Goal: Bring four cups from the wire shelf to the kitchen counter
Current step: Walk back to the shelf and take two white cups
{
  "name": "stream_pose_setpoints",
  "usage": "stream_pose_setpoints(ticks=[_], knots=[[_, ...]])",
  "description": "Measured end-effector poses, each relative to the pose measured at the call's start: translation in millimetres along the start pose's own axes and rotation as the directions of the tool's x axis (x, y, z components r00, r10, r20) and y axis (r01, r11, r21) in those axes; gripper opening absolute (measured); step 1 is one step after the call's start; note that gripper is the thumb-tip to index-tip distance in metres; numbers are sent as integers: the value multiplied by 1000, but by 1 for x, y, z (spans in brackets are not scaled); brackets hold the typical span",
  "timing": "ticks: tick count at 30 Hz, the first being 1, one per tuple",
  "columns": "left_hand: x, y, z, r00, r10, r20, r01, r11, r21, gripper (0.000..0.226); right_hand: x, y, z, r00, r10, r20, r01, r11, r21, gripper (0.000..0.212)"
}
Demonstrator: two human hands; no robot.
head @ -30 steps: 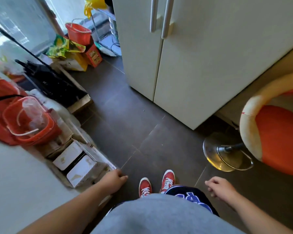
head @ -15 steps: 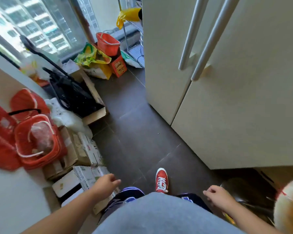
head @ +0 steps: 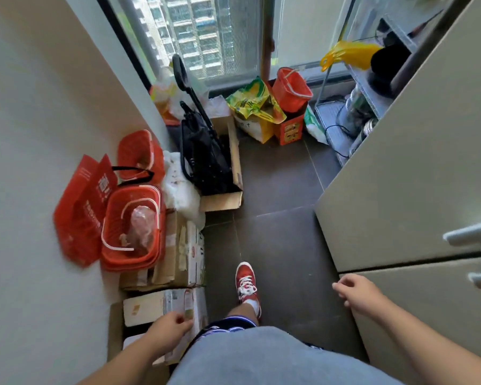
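Currently both hands are empty and hang low at the person's sides. The left hand has its fingers loosely curled inward, holding nothing, above the white cardboard boxes stacked along the left wall. The right hand has its fingers loosely bent, holding nothing, in front of the pale cabinet door on the right. One red shoe is planted on the dark tile floor, pointing toward the window.

The wire shelf stands at the far right corner, beyond the cabinet and beside the window. Dark and glassy items sit on its tiers; whether any of them is a cup cannot be told. A yellow plastic item hangs at the shelf's upper front edge.

Along the left wall: a red basket with white handles on the boxes, a red paper bag beside it, and a black folded item in an open carton. A red bucket stands near the shelf.
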State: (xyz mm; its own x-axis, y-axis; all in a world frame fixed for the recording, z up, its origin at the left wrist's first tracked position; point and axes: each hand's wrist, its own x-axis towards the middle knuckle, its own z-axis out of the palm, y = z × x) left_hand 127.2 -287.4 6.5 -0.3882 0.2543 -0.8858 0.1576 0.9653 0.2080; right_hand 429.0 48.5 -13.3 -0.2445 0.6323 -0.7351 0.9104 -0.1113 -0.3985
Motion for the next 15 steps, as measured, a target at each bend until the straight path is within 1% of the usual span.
stream_pose_setpoints(ticks=[4, 7, 10, 13, 15], knots=[[32, 34, -51, 1000, -3, -14, 4, 1000, 30, 21, 26, -46, -20, 1000, 17, -4, -17, 1000, 21, 24], [50, 79, -92, 998, 36, -42, -34, 998, 53, 20, 34, -66, -37, 999, 48, -10, -47, 997, 55, 24], [65, 137, -125, 994, 97, -47, -93, 992, 86, 21, 44, -73, -52, 995, 95, -35, -92, 993, 75, 23], [85, 195, -146, 983, 172, -62, -164, 980, 114, 22, 59, -73, -66, 989, 140, -55, -135, 988, 76, 25], [100, 230, -156, 978, 197, -68, -189, 976, 110, 19, 75, -75, -75, 983, 174, -55, -170, 983, 75, 27]])
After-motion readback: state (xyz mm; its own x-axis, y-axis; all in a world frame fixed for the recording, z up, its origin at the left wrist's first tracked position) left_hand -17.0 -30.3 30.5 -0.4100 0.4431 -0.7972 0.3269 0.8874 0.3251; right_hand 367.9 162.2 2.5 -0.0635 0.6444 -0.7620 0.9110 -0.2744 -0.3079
